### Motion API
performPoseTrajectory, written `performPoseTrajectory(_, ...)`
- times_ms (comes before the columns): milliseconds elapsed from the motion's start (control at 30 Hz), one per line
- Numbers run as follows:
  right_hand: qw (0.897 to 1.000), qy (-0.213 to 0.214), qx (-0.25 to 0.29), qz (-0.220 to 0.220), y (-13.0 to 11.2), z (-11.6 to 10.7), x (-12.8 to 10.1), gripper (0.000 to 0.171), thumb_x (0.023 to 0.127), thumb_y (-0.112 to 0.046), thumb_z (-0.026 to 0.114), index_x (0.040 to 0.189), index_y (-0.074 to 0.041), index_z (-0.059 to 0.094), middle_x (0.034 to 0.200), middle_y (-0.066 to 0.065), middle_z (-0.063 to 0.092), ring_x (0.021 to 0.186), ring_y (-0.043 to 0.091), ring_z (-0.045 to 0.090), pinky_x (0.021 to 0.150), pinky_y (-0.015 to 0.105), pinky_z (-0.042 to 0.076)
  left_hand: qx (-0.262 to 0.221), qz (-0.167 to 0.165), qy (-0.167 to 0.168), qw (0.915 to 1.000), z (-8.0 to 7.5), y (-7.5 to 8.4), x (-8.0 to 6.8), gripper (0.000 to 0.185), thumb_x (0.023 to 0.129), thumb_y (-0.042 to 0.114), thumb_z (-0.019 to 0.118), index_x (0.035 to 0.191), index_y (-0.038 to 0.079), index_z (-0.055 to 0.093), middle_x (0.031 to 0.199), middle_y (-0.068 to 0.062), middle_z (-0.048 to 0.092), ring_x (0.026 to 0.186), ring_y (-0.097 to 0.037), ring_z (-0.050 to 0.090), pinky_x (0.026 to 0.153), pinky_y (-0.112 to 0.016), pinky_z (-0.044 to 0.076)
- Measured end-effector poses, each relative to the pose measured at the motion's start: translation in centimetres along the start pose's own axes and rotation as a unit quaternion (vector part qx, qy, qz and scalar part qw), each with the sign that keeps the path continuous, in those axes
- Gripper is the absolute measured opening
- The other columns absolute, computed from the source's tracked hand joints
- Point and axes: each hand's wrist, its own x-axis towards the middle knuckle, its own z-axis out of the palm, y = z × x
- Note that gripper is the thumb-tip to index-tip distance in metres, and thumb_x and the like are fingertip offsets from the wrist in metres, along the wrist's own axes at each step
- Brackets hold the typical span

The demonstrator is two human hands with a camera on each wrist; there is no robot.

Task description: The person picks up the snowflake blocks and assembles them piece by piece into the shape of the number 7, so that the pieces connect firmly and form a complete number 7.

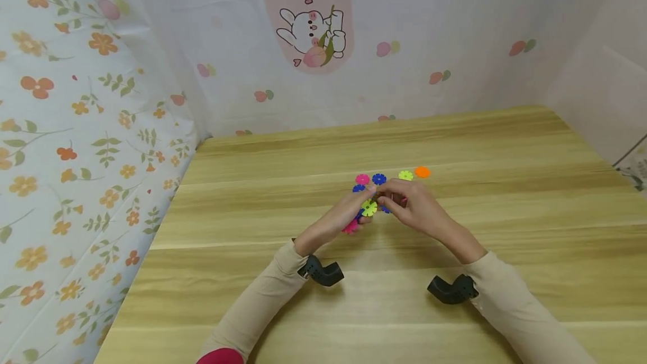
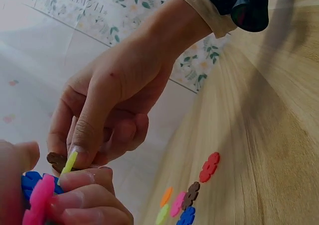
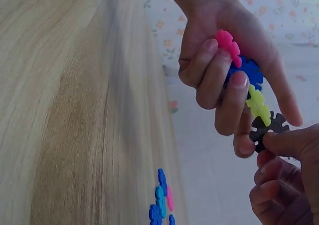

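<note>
My left hand (image 1: 340, 217) holds a short chain of notched plastic snowflake discs joined edge to edge. In the right wrist view the chain runs from a pink disc (image 3: 228, 46) through a blue disc (image 3: 253, 74) to a yellow-green disc (image 3: 257, 104). Left fingers curl around the pink and blue ones. My right hand (image 1: 415, 206) pinches a dark brown disc (image 3: 258, 136) between thumb and fingers. That brown disc meets the yellow-green one's edge; how deep the notches sit cannot be told. Both hands are close together above the table.
Loose discs lie on the wooden table (image 1: 263, 195) just beyond the hands, including pink (image 1: 362, 179), blue (image 1: 379, 179), yellow-green (image 1: 406, 175) and orange (image 1: 422, 172). The left wrist view adds a red disc (image 2: 210, 167), the right wrist view a teal one (image 3: 160, 202). Patterned curtains (image 1: 227, 72) hang behind.
</note>
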Motion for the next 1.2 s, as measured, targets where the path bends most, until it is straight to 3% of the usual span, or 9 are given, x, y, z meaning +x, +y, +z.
performPoseTrajectory(200,0.997,-0.027,0.045,0.053,-0.4,-0.8,0.0,0.021,0.088,-0.003,0.062,0.108,-0.007,0.065,0.078,0.0,0.06,0.058,0.008,0.052,0.051,0.024,0.045,0.019,0.031,-0.011,0.9993,0.1,0.0,0.1,0.046,0.1,0.046,0.031,0.1,0.003,0.048,0.059,0.001,0.031,0.045,-0.009,0.027,0.04,-0.023,0.021)
performPoseTrajectory(467,0.985,-0.075,0.0,0.157,0.4,-2.5,-0.1,0.018,0.091,-0.013,0.061,0.107,-0.007,0.066,0.07,0.001,0.057,0.05,0.013,0.046,0.044,0.024,0.036,0.01,0.023,-0.009,0.9997,-0.2,0.2,0.0,0.051,0.101,0.04,0.029,0.102,-0.009,0.043,0.061,0.002,0.033,0.045,-0.007,0.029,0.039,-0.02,0.024)
performPoseTrajectory(667,0.978,-0.087,-0.053,0.182,1.8,-3.0,-0.5,0.013,0.09,-0.012,0.061,0.099,-0.004,0.067,0.068,-0.001,0.053,0.052,0.014,0.042,0.046,0.025,0.034,0.005,0.026,-0.022,0.9994,-0.3,0.2,0.0,0.044,0.101,0.04,0.028,0.095,0.0,0.045,0.06,0.002,0.032,0.044,-0.007,0.029,0.038,-0.02,0.025)
performPoseTrajectory(833,0.968,-0.093,-0.098,0.211,3.2,-3.1,-0.9,0.012,0.088,-0.006,0.061,0.096,0.002,0.066,0.067,0.001,0.052,0.052,0.014,0.041,0.047,0.026,0.033,-0.007,0.037,-0.012,0.9992,-0.2,0.4,-0.1,0.042,0.101,0.041,0.027,0.088,0.003,0.041,0.057,0.003,0.03,0.043,-0.006,0.028,0.038,-0.02,0.024)
performPoseTrajectory(1067,0.956,-0.091,-0.138,0.241,4.9,-2.1,-1.8,0.022,0.086,-0.008,0.064,0.105,0.004,0.065,0.058,0.0,0.046,0.05,0.014,0.039,0.047,0.028,0.031,-0.032,0.054,-0.008,0.998,0.0,0.8,-0.3,0.04,0.1,0.038,0.028,0.086,0.002,0.04,0.056,0.003,0.029,0.042,-0.006,0.026,0.037,-0.02,0.022)
performPoseTrajectory(1200,0.955,-0.095,-0.155,0.235,5.5,-1.7,-2.1,0.027,0.086,-0.009,0.065,0.109,0.003,0.063,0.057,0.0,0.044,0.051,0.015,0.038,0.049,0.029,0.029,-0.025,0.055,-0.015,0.9981,0.0,0.8,-0.3,0.037,0.101,0.037,0.028,0.084,0.006,0.041,0.056,0.003,0.029,0.042,-0.006,0.027,0.038,-0.02,0.023)
